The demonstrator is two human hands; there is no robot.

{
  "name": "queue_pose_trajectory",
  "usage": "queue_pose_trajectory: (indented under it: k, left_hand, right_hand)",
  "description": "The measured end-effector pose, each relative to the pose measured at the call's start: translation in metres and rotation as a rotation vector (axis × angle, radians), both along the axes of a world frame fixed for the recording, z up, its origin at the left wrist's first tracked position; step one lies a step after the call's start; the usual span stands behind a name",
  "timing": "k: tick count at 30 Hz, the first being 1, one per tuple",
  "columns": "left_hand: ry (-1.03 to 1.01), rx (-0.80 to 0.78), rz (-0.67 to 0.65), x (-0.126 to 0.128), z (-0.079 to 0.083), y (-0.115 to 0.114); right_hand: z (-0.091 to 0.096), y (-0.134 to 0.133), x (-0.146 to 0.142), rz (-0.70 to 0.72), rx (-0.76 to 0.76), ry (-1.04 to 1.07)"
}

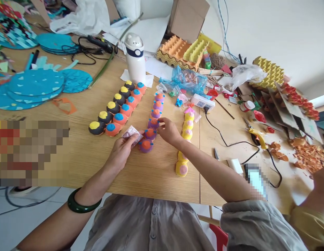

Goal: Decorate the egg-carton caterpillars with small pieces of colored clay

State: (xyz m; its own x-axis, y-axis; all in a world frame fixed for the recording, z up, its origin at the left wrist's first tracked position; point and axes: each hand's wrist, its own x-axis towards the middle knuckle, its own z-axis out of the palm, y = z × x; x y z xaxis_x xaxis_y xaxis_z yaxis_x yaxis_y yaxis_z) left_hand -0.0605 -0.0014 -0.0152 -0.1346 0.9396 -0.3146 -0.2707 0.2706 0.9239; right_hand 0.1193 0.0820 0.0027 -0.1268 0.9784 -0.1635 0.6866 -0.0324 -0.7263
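Observation:
My left hand grips a small clear plastic packet between thumb and fingers, beside the row of purple egg-carton cups. These cups carry orange tops and small blue bits at their sides. My right hand is at the same row, its fingertips pinched against the side of one purple cup; what they hold, if anything, is too small to make out. To the left lie a row of orange cups with blue tops and a row of black cups with yellow tops. A yellow row with pink spots lies right, partly behind my right forearm.
A white bottle stands behind the rows. At the right are a power strip, its black cable, a yellow glue gun and a phone. Blue discs lie left. Another person's hand is at the right edge.

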Motion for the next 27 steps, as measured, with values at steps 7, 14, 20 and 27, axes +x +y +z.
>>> queue_pose_trajectory:
  k: [7,14,20,27]
  left_hand:
    - [0.042,0.012,0.030,-0.018,0.004,0.002]
    - [0.111,0.046,0.045,-0.030,0.000,0.009]
    - [0.373,0.224,0.082,-0.035,0.011,-0.003]
    - [0.347,0.353,-0.012,-0.011,0.046,-0.025]
  right_hand:
    - [-0.009,0.014,-0.029,-0.019,-0.044,0.108]
    - [-0.013,0.026,-0.051,-0.022,-0.084,0.171]
    - [0.002,0.018,-0.023,0.096,0.147,0.056]
    - [0.023,-0.019,0.089,-0.220,0.452,-0.454]
